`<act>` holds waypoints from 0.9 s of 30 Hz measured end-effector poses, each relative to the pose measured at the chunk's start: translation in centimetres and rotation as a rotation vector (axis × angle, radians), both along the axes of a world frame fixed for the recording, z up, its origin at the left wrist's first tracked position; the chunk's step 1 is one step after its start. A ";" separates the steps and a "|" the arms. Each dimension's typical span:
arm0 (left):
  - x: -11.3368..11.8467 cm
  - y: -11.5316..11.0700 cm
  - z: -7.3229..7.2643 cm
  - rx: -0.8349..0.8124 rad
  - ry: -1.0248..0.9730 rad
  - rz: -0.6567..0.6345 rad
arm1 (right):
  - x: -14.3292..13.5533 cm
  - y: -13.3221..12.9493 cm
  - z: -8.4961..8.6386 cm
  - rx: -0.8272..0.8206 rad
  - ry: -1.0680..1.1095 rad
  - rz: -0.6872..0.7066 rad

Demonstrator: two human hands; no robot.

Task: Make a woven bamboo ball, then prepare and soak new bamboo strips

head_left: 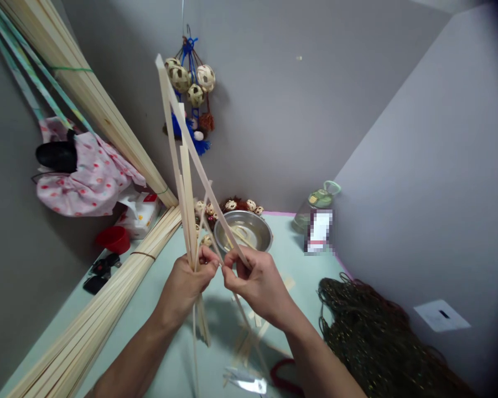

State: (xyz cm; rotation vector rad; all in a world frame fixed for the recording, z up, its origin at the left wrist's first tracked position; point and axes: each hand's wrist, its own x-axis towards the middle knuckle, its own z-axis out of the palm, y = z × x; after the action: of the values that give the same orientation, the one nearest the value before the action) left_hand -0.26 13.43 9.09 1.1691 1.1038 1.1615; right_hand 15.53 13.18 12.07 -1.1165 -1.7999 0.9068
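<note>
Jutting above and below the left grip (188,283), pale strips (186,179)

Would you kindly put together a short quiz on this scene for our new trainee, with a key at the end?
1. Multiple choice: what does the left hand hold?
a) scissors
b) strips
c) a jug

2. True or false: in the picture, the dark yarn lies to the right of the metal bowl.

3. Short answer: what round things hang by the wall, higher up than the bowl?

Key:
1. b
2. True
3. Woven balls
</note>
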 end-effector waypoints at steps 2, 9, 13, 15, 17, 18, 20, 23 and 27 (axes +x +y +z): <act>-0.1 0.2 -0.4 -0.016 -0.028 0.009 | 0.5 0.0 0.4 -0.034 0.058 -0.016; -0.3 0.1 -1.0 -0.009 -0.014 -0.001 | 1.6 0.8 1.5 -0.034 0.349 -0.208; -0.3 0.0 -0.8 0.008 0.081 0.028 | 1.4 1.1 1.0 -0.018 0.400 -0.257; -0.8 0.2 -0.7 0.003 0.063 0.053 | 2.3 1.4 1.1 0.051 0.451 -0.339; -1.7 0.6 -0.7 -0.002 0.033 0.078 | 4.1 1.9 1.6 0.132 0.553 -0.432; -2.2 0.8 -0.6 0.001 0.024 0.078 | 5.2 2.2 1.9 0.156 0.613 -0.458; -3.2 1.1 -0.7 0.015 0.036 0.017 | 7.4 2.7 2.7 0.162 0.693 -0.458; -3.6 1.1 -0.6 0.010 0.084 -0.158 | 9.2 3.0 3.3 0.090 0.704 -0.412; -2.0 0.3 -0.3 -0.029 0.077 -0.275 | 7.8 2.8 2.7 -0.034 0.658 -0.319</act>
State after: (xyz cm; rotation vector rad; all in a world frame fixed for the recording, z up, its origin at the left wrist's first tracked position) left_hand -2.21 13.77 8.76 1.3061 0.9779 0.8913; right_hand 23.31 15.99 14.78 -0.9418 -1.0426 0.9663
